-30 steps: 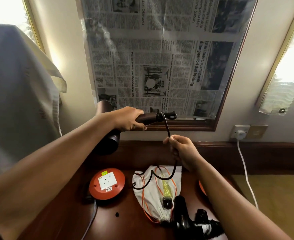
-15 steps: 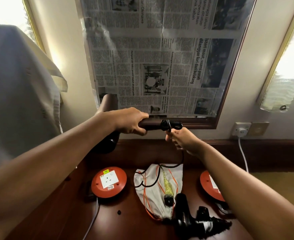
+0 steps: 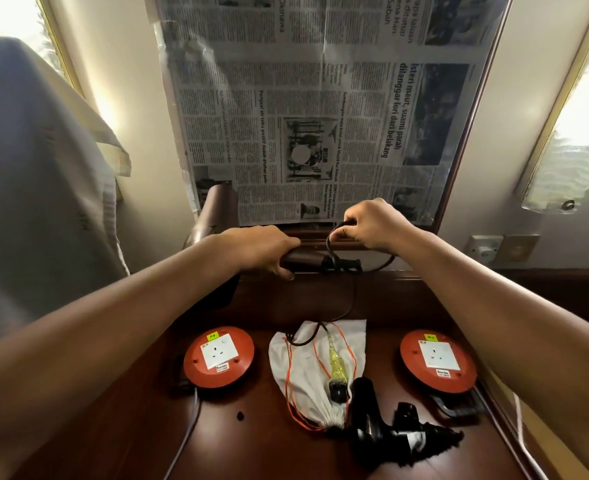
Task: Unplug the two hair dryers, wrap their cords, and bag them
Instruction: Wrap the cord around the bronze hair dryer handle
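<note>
My left hand (image 3: 258, 249) grips the handle of a brown hair dryer (image 3: 216, 216), held up in front of the papered mirror with its barrel pointing up and left. My right hand (image 3: 372, 220) pinches its black cord (image 3: 331, 237) above the handle's end, and the cord loops round that end. The loose rest of the cord hangs down to the white drawstring bag (image 3: 306, 372) lying on the wooden table (image 3: 251, 445). A second, black hair dryer (image 3: 372, 424) with its cord wound on it lies at the bag's near end.
Two round orange socket reels stand on the table, one at the left (image 3: 218, 356) and one at the right (image 3: 438, 360). A wall socket (image 3: 485, 249) with a white plug sits at the right. A grey cloth-covered shape (image 3: 26, 185) fills the left.
My right hand has risen from below the handle to above its end, carrying the cord up and around it. The slack on the bag has shortened. The camera has tilted down.
</note>
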{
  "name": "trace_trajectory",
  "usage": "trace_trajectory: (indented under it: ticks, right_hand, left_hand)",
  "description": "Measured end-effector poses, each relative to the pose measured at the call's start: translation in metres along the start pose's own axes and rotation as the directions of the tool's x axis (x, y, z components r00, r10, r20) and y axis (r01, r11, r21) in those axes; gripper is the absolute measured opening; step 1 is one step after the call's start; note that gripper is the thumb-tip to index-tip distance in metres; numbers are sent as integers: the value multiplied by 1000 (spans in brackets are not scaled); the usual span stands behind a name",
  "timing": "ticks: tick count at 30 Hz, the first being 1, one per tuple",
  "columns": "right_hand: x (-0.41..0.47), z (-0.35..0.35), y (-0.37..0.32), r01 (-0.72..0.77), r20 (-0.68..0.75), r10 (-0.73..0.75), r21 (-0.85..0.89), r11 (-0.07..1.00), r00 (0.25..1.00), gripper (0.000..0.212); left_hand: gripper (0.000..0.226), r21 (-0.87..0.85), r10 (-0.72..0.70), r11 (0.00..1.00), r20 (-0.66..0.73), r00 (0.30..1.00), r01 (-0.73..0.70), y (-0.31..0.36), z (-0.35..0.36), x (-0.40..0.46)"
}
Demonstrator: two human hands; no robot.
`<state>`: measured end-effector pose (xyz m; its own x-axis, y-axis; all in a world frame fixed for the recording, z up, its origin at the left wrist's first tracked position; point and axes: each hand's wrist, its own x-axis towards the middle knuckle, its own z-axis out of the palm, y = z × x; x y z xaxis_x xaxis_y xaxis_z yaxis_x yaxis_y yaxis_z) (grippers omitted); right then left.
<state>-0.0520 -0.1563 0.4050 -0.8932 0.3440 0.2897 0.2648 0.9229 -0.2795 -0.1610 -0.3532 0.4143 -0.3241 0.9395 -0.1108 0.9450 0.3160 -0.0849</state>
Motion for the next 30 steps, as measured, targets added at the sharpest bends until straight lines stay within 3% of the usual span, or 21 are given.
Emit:
trace_trajectory:
  ticks: [6, 9, 14, 17, 20, 23, 25, 30]
  right_hand:
    - [-8, 5, -16, 136, -121, -124, 97, 986, 985, 19]
    - [-13, 14, -23, 185, -164, -162, 136, 973, 973, 14]
    - [-34, 33, -26, 287, -351, -214, 172, 942, 912, 26]
    - [-53, 49, -31, 235, -423, -110, 257, 937, 900, 36]
    - [-68, 66, -33, 113, -291, 54, 529, 841, 955, 36]
    - [-72, 81, -31, 8, -119, 120, 744, 668, 986, 25]
    - [-72, 85, -28, -79, 12, 117, 803, 591, 993, 22]
    - [-69, 81, -24, -280, 270, 86, 853, 440, 959, 46]
  left_hand:
    - [55, 20, -106, 994, -55, 993, 107, -1, 15, 6]
    - [49, -32, -157, 987, -80, 984, 155, 0, 20, 10]
    - [31, -161, -199, 970, -75, 977, 185, -9, 20, 19]
    - [25, -249, -206, 951, -76, 976, 181, -12, 18, 22]
    - [26, -258, -193, 952, -89, 977, 164, -12, 15, 23]
    - [25, -239, -176, 959, -72, 982, 154, -13, 14, 22]
    - [25, -248, -168, 958, -68, 983, 147, -14, 13, 20]
    - [21, -327, -138, 941, -137, 981, 87, -16, 7, 13]
